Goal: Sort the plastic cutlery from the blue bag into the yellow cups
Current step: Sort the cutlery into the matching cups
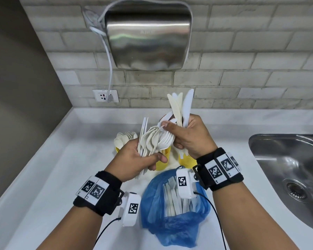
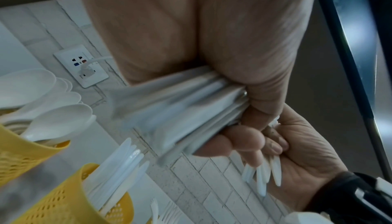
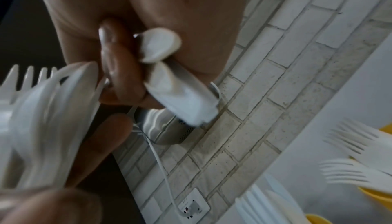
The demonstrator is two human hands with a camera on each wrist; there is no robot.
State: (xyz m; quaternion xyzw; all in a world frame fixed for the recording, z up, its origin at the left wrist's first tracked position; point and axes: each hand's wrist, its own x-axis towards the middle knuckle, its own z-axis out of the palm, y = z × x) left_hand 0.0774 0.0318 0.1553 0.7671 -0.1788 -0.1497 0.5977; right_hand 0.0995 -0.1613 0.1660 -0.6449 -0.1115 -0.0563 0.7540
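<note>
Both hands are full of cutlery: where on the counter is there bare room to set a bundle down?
Bare counter lies left of the yellow cups, and between the blue bag and the sink. Around cups and bag it is crowded.

hand dryer (image 1: 148, 38): brushed metal, glossy, wavy reflections, on the wall above the counter
wall (image 1: 242, 82): pale brick tile, matt, rough grout
counter (image 1: 49, 168): white, smooth, slight sheen
sink (image 1: 285, 170): stainless metal, shiny, set in the counter's right end
blue bag (image 1: 172, 230): thin plastic film, crinkled, translucent, on the counter just left of the sink
cutlery (image 1: 152, 139): matt plastic, some white, some cream
yellow cups (image 2: 63, 199): perforated plastic, matt, behind the bag
wrist straps (image 1: 105, 195): black cloth, white plastic tags
socket (image 1: 106, 96): white glossy plastic, under the dryer
</note>
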